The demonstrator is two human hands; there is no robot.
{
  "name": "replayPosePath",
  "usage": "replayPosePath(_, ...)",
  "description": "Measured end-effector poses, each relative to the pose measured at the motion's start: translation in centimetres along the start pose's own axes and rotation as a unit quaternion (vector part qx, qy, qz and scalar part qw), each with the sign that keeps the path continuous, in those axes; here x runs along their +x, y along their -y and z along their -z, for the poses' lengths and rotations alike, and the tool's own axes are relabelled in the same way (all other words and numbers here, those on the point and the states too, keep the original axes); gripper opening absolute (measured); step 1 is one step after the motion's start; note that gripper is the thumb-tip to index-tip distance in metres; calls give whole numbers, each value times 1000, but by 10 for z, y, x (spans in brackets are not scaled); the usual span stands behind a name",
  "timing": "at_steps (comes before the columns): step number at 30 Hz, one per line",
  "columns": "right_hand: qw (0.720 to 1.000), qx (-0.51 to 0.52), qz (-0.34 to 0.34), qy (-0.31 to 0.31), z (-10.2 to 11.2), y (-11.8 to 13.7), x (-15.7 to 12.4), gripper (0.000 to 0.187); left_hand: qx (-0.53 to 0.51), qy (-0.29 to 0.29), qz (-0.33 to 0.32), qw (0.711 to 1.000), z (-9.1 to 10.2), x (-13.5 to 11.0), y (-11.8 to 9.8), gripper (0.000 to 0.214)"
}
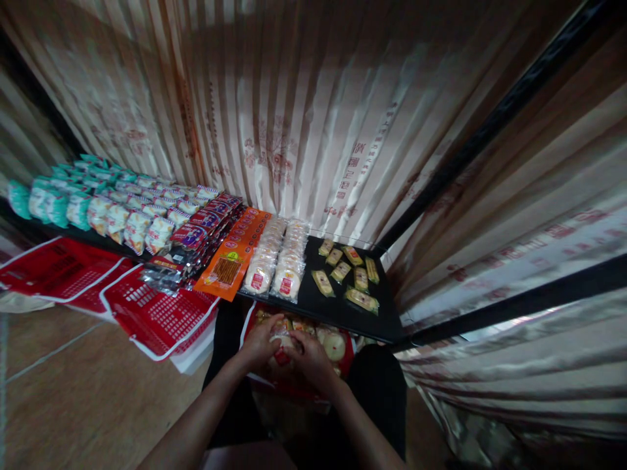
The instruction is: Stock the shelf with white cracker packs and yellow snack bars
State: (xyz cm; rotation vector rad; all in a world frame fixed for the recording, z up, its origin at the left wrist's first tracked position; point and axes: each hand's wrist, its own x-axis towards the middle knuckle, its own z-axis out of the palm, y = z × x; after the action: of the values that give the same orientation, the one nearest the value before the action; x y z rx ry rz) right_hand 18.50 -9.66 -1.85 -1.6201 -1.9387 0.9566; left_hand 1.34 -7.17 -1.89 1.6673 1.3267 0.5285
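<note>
My left hand [258, 346] and my right hand [310, 358] meet low in the middle, fingers curled together round a small wrapped round snack [281, 344] with a red label. They hover over a red box [296, 386] holding more round snack packs [335, 346]. Just beyond the hands runs a black shelf [337, 307] with rows of the same round packs [274, 264] and several small yellow packs [350, 274].
Along the shelf to the left lie orange packs [235, 258], dark red packs [203, 228] and white and teal bags [88, 202]. Red baskets [151, 313] sit below on the tiled floor [73, 398]. Striped curtains [304, 111] hang behind and to the right.
</note>
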Motion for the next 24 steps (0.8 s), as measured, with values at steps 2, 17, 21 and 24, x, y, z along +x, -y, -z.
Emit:
replayPosePath(2,1000,12,-3,-13,-1,2,3,24,27,-22,-13,999,4,0,-1,62)
replayPosePath(17,964,227,-37,-133,-16,37,29,25,187,-414,-116,883,-8,-18,2,41)
replayPosePath(21,951,287,-36,-110,-17,50,37,23,178,-409,-126,886,-15,-17,9,53)
replayPosePath(24,948,301,-14,-101,-18,56,42,20,169,-412,-124,887,-15,-13,13,61)
